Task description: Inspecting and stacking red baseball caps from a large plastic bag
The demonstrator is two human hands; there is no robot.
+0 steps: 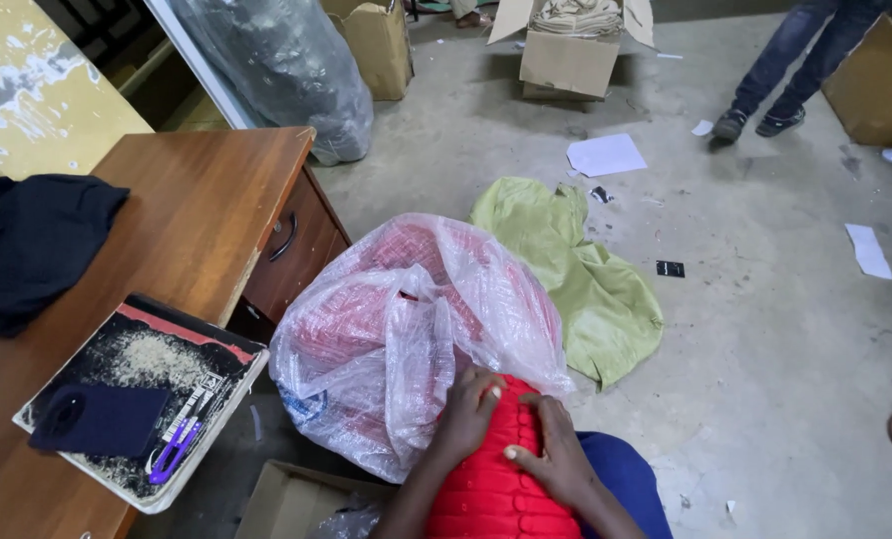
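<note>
left hand and right hand pressed flat, fingers spread, gripping nothing, on red quilted garment, clear plastic bag just beyond

Wooden desk, dark cloth, worn notebook, green cloth, cardboard boxes, scattered papers

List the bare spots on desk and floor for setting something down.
Free: desk top between the dark cloth and drawer edge; floor between the green cloth and white paper. Crowded: the clear bag, both hands on the red garment.
</note>
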